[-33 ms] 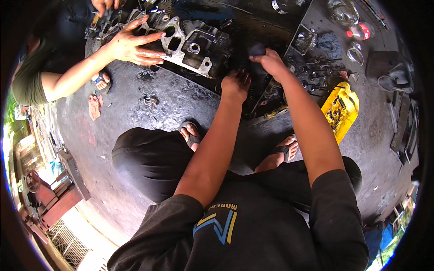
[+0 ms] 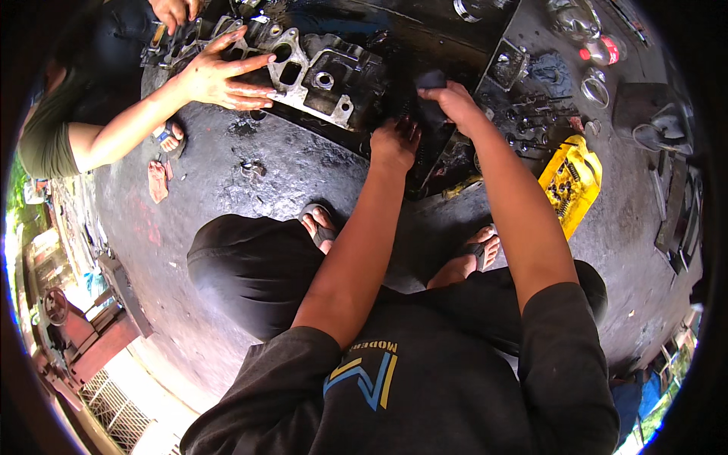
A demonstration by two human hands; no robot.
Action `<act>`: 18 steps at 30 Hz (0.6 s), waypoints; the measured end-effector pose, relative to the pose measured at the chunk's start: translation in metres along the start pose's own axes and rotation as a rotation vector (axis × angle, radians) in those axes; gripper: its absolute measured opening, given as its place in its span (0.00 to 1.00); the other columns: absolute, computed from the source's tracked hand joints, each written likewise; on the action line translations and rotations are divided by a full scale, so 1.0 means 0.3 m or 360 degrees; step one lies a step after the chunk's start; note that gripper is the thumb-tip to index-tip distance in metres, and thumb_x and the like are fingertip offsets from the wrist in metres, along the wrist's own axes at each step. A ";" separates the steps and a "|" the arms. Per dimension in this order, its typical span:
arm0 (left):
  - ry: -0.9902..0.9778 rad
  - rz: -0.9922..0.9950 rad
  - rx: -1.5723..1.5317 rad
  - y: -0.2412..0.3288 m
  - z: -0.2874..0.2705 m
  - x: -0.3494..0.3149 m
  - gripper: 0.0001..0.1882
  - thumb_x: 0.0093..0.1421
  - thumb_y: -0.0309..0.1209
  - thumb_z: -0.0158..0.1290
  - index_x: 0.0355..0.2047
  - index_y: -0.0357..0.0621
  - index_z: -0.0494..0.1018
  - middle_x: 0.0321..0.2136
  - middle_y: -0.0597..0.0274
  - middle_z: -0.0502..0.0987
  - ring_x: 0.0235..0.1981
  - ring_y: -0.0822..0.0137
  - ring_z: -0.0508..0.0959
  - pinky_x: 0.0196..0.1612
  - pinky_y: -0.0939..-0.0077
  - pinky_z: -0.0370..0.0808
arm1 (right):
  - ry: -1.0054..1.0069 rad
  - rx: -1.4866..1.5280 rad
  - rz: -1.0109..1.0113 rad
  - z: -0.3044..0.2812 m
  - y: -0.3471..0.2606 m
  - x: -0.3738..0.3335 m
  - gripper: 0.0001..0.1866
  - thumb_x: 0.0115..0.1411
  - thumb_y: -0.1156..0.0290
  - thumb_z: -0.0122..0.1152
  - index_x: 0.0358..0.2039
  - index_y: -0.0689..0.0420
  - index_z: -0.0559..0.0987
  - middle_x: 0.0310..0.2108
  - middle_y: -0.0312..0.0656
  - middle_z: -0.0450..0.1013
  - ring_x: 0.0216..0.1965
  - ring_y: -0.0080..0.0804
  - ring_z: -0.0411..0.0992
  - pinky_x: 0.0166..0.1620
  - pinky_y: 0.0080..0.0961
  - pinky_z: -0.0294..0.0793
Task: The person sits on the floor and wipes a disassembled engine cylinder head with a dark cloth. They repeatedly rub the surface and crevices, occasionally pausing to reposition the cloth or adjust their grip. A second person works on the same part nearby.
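Forward, the right hand [image 2: 457, 106] clasps a dark object [image 2: 431, 79]; left hand [image 2: 393, 142] curled, hold unclear.

Silver-grey engine casting [image 2: 305, 59], bright yellow container [image 2: 589, 171], olive-green sleeve [image 2: 47, 144], black shirt [image 2: 447, 371] with blue-and-yellow emblem [image 2: 367, 388]

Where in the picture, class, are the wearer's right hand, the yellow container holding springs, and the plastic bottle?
Right hand [image 2: 455, 105]: head view, on the back of the hand.
Yellow container [image 2: 586, 191]: head view, on its bare right side.
Plastic bottle [image 2: 610, 50]: head view, on its red label.
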State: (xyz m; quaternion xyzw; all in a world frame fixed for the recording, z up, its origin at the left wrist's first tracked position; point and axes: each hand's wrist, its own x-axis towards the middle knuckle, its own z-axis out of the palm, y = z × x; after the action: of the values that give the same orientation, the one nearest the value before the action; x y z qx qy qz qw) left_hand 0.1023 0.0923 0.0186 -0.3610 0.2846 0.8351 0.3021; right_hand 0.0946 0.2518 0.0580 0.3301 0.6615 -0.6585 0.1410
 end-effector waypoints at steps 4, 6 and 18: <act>0.0007 0.0582 0.1209 -0.023 -0.057 0.041 0.14 0.63 0.32 0.41 0.46 0.43 0.71 0.41 0.57 0.76 0.42 0.61 0.75 0.47 0.67 0.70 | -0.0351 -0.0071 0.0159 0.017 -0.006 -0.014 0.21 0.50 0.55 0.68 0.37 0.58 0.81 0.29 0.37 0.76 0.25 0.24 0.74 0.24 0.21 0.71; 0.0023 0.0826 0.1667 -0.020 -0.103 0.075 0.11 0.62 0.31 0.44 0.39 0.44 0.75 0.33 0.59 0.77 0.36 0.62 0.76 0.40 0.69 0.74 | -0.0206 -0.0734 -0.0037 0.047 -0.007 -0.010 0.27 0.49 0.49 0.68 0.37 0.62 0.80 0.31 0.46 0.78 0.31 0.35 0.77 0.32 0.28 0.76; -0.0008 0.0023 0.0105 -0.011 0.006 -0.004 0.11 0.66 0.31 0.43 0.46 0.43 0.67 0.44 0.58 0.74 0.40 0.60 0.77 0.40 0.68 0.76 | -0.0116 -0.1659 -0.0254 0.063 -0.162 -0.048 0.24 0.55 0.53 0.60 0.42 0.63 0.79 0.47 0.54 0.74 0.49 0.47 0.73 0.52 0.38 0.72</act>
State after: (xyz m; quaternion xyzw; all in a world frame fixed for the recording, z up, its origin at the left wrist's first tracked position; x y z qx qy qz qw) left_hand 0.1045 0.0954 0.0199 -0.3467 0.3139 0.8283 0.3084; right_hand 0.0704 0.2342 0.1029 0.1416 0.9190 -0.2618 0.2587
